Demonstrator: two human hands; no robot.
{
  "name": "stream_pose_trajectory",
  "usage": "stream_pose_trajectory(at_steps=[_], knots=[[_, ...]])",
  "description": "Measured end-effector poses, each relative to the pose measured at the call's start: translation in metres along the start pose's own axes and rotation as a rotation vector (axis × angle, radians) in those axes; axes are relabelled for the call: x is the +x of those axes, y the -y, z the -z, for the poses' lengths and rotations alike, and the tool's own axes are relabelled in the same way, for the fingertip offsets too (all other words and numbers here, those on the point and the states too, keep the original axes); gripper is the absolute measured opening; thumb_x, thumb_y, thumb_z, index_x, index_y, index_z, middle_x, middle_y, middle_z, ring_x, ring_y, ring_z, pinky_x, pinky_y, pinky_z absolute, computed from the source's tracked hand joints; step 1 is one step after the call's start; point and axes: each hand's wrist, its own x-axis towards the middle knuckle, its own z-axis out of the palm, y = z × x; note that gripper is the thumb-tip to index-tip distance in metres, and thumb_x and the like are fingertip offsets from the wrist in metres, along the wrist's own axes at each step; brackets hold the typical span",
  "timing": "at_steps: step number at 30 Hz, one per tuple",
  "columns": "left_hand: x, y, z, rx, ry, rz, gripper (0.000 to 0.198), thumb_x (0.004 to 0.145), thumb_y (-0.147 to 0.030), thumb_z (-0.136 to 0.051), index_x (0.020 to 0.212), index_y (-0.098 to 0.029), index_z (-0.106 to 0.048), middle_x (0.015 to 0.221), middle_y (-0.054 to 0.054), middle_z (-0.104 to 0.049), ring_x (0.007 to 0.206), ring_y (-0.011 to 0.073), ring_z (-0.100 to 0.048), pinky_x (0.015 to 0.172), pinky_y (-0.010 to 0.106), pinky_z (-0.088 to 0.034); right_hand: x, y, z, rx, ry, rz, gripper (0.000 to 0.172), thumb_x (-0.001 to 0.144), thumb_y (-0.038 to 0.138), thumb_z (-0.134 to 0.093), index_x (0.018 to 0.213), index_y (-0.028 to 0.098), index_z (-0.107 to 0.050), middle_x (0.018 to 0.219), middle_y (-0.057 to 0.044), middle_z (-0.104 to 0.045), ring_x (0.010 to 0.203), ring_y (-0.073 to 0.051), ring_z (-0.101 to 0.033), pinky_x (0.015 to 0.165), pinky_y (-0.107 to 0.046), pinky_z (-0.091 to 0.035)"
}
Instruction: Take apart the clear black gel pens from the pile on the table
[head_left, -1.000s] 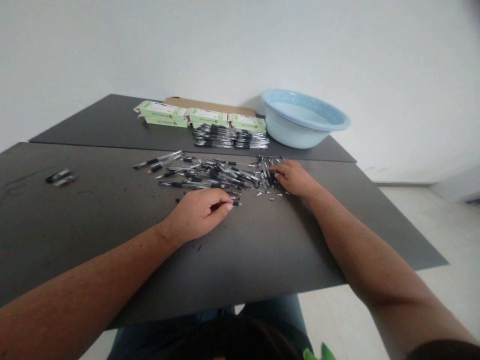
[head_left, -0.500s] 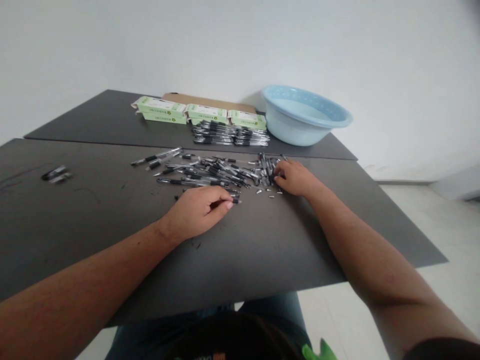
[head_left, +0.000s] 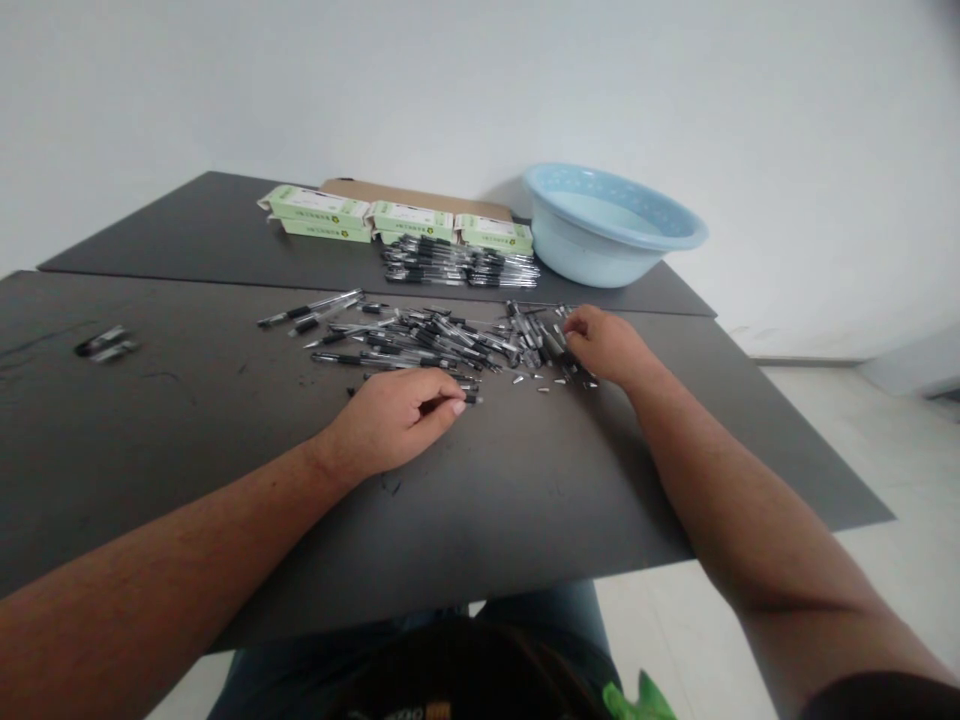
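My left hand (head_left: 405, 415) rests near the middle of the table, thumb and forefinger pinched on a pen (head_left: 472, 399). Only the pen's black grip and pale tip end stick out past the fingertips; my palm hides the rest. Just beyond lies a loose heap of clear and black pens (head_left: 442, 340). At the heap's right end, my right hand (head_left: 606, 345) has its fingers curled down over pen caps and short dark parts (head_left: 555, 342). What those fingers grip is hidden. Small silver pen tips (head_left: 544, 390) are scattered between my hands.
Behind the heap are neatly stacked pens (head_left: 427, 262), green-and-white boxes (head_left: 322, 215) and a light blue basin (head_left: 600, 245). A few blurred pen parts (head_left: 109, 345) lie at the left of the dark table (head_left: 480, 520). A seam crosses the tabletop behind the heap.
My right hand has moved slightly right, and some caps and dark parts beside it are spread farther right. My left hand keeps its pinch on the pen in nearly the same place.
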Motion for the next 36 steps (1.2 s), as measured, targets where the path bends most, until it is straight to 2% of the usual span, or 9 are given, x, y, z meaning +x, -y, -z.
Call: stream_pose_trajectory(at_steps=[5, 7, 11, 16, 21, 27, 31, 36], knots=[[0.0, 0.0, -0.001, 0.007, -0.002, -0.005, 0.02, 0.095, -0.032, -0.056, 0.098, -0.019, -0.071, 0.091, 0.001, -0.075, 0.084, 0.0161, -0.069, 0.077, 0.026, -0.048, 0.0, -0.015, 0.011, 0.131, -0.145, -0.14, 0.047, 0.085, 0.024, -0.051, 0.131, 0.016, -0.057, 0.087, -0.008, -0.075, 0.085, -0.027, -0.068, 0.073, -0.034, -0.047], [0.0, 0.001, -0.001, 0.007, 0.001, -0.005, 0.02, 0.095, -0.032, -0.056, 0.098, -0.02, -0.071, 0.091, 0.001, -0.075, 0.084, 0.016, -0.07, 0.077, 0.026, -0.048, 0.002, -0.021, 0.012, 0.158, -0.151, -0.155, 0.051, 0.084, 0.023, -0.052, 0.134, 0.014, -0.058, 0.088, -0.009, -0.076, 0.089, -0.028, -0.069, 0.077, -0.035, -0.048], [0.0, 0.001, -0.001, 0.01, -0.001, -0.002, 0.02, 0.095, -0.032, -0.056, 0.097, -0.02, -0.071, 0.091, 0.001, -0.075, 0.083, 0.0162, -0.069, 0.077, 0.026, -0.048, 0.004, -0.028, 0.009, 0.136, -0.111, -0.179, 0.039, 0.082, 0.022, -0.052, 0.116, 0.017, -0.07, 0.091, -0.009, -0.077, 0.086, -0.025, -0.069, 0.075, -0.033, -0.048], [0.0, 0.0, -0.001, 0.008, 0.014, 0.005, 0.021, 0.095, -0.033, -0.056, 0.098, -0.02, -0.072, 0.09, 0.002, -0.075, 0.082, 0.0167, -0.07, 0.075, 0.026, -0.048, 0.006, -0.025, 0.003, 0.098, -0.107, -0.17, 0.029, 0.078, 0.02, -0.054, 0.101, 0.019, -0.072, 0.09, -0.009, -0.075, 0.084, -0.024, -0.067, 0.072, -0.031, -0.046], [0.0, -0.001, 0.0, 0.009, 0.015, 0.003, 0.021, 0.095, -0.033, -0.056, 0.097, -0.02, -0.072, 0.089, 0.001, -0.075, 0.082, 0.0162, -0.07, 0.075, 0.026, -0.049, 0.006, -0.024, -0.002, 0.069, -0.087, -0.134, 0.027, 0.078, 0.021, -0.057, 0.1, 0.02, -0.071, 0.088, -0.007, -0.074, 0.08, -0.023, -0.066, 0.068, -0.03, -0.044], [-0.001, 0.0, -0.001, -0.001, 0.007, -0.004, 0.02, 0.095, -0.032, -0.056, 0.098, -0.02, -0.071, 0.092, 0.001, -0.075, 0.084, 0.0164, -0.07, 0.075, 0.026, -0.049, 0.007, -0.026, -0.003, 0.031, -0.057, -0.093, 0.026, 0.085, 0.029, -0.055, 0.103, 0.021, -0.072, 0.093, -0.007, -0.076, 0.084, -0.023, -0.067, 0.071, -0.03, -0.045], [0.0, -0.001, -0.002, -0.009, -0.003, -0.024, 0.019, 0.095, -0.032, -0.055, 0.097, -0.02, -0.071, 0.091, 0.001, -0.075, 0.083, 0.0164, -0.07, 0.076, 0.027, -0.05, 0.023, -0.028, 0.004, -0.022, -0.036, -0.049, 0.027, 0.088, 0.033, -0.055, 0.103, 0.02, -0.074, 0.098, -0.01, -0.076, 0.089, -0.025, -0.068, 0.074, -0.032, -0.046], [-0.001, -0.001, -0.001, -0.014, -0.008, -0.025, 0.019, 0.096, -0.032, -0.055, 0.096, -0.02, -0.07, 0.09, 0.002, -0.075, 0.082, 0.0163, -0.07, 0.076, 0.027, -0.05, 0.063, -0.029, 0.006, -0.086, 0.016, 0.045, 0.027, 0.086, 0.032, -0.058, 0.103, 0.02, -0.076, 0.102, -0.009, -0.077, 0.092, -0.024, -0.067, 0.076, -0.03, -0.046]])
